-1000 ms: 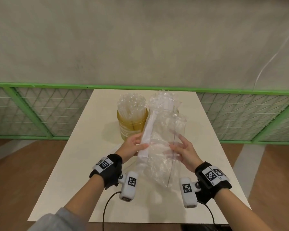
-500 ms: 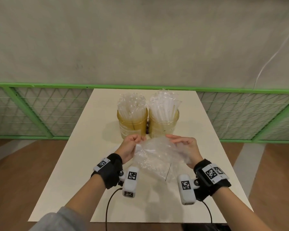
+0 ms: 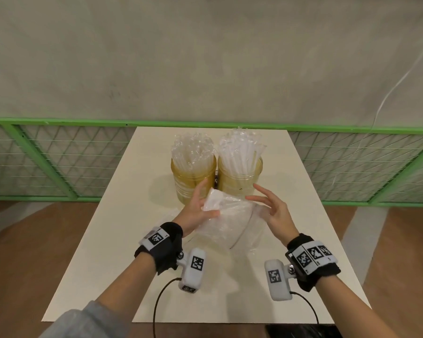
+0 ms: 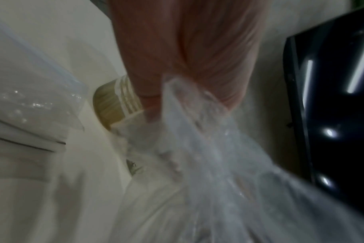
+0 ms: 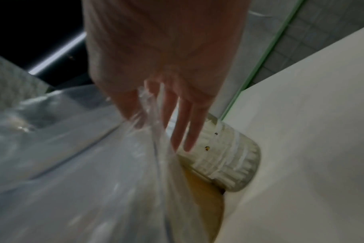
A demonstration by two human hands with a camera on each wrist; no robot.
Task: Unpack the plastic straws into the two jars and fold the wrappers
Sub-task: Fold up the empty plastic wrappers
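Two amber jars stand side by side at the far middle of the table, the left jar and the right jar, each packed with clear straws. Just in front of them my left hand pinches the folded top of a crinkled clear wrapper between thumb and fingers. The right hand hovers beside the wrapper with fingers straight and spread. In the right wrist view the wrapper's edge runs between thumb and fingers of that hand. Seen from the left wrist, the wrapper hangs below the hand.
Another clear wrapper lies flat on the white table, left of my hands. A green mesh fence runs behind the table, with wooden floor on both sides. A black object sits at the near edge.
The wrapper was held up long in front of the right jar, then brought down and bunched. My right hand has since let go and spread its fingers; the left still pinches the top.
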